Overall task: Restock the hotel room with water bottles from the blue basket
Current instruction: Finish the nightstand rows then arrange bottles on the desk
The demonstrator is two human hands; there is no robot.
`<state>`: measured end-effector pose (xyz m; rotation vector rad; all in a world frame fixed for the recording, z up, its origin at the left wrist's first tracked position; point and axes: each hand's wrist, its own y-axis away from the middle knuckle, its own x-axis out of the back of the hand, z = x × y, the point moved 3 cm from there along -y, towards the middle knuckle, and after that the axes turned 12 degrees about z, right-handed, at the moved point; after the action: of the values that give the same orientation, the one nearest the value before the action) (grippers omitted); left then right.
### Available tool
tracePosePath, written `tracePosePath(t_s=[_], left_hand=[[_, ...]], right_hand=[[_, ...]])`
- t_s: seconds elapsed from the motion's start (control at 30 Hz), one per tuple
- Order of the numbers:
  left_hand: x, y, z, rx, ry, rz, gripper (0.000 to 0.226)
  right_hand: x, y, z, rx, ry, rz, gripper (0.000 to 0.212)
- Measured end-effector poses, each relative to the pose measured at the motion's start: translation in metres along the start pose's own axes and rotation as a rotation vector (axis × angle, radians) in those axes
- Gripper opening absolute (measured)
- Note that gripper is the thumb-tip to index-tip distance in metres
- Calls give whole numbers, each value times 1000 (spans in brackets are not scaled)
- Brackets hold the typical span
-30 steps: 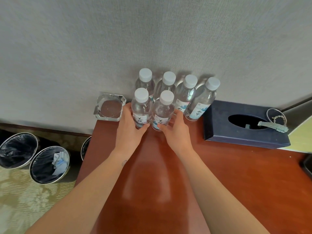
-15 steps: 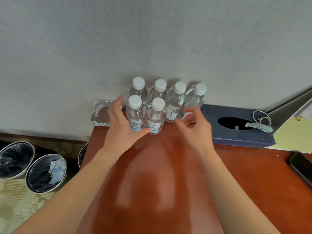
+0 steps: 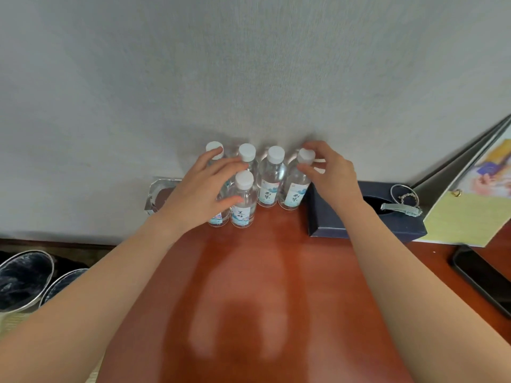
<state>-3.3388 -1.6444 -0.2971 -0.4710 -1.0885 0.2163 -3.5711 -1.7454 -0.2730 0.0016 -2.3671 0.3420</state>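
Several clear water bottles with white caps stand in two rows at the back of the red-brown table [image 3: 249, 286], against the grey wall. My left hand [image 3: 201, 189] lies over the front-left bottle [image 3: 217, 220], hiding its cap. Its fairly straight fingers reach to the back-left bottle [image 3: 213, 146], and the thumb touches the front-right bottle [image 3: 243, 208]. My right hand [image 3: 330, 174] curls its thumb and fingers round the cap and neck of the back-right bottle [image 3: 293, 194]. Two more bottles [image 3: 269, 186] stand between them. The blue basket is not in view.
A glass ashtray [image 3: 153, 196] sits left of the bottles at the table's corner. A dark blue tissue box [image 3: 345, 225] is right of them, then a bracelet [image 3: 405, 192], a yellow-green folder [image 3: 464, 219] and a dark phone [image 3: 484, 277]. Two lined bins [image 3: 22, 277] stand on the floor at left.
My left hand has moved from beside the front-left bottle to over it. My right hand rose from the table front to take hold of the back-right bottle's top. The camera pulled back.
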Motion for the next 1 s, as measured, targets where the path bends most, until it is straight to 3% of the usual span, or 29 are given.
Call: tracePosePath(t_s=[0.3,0.53,1.0], left_hand=[[-4,2,0,50,40,-25,60],[-5,4,-1,47,49,-5,57],[-7,5,-1,45,51,17,55]], right_hand=[[14,18,-10,70,207,-90,26],[3,46,-27,118,178,-187,26],[-23,51,-44,160,184,-107,28]])
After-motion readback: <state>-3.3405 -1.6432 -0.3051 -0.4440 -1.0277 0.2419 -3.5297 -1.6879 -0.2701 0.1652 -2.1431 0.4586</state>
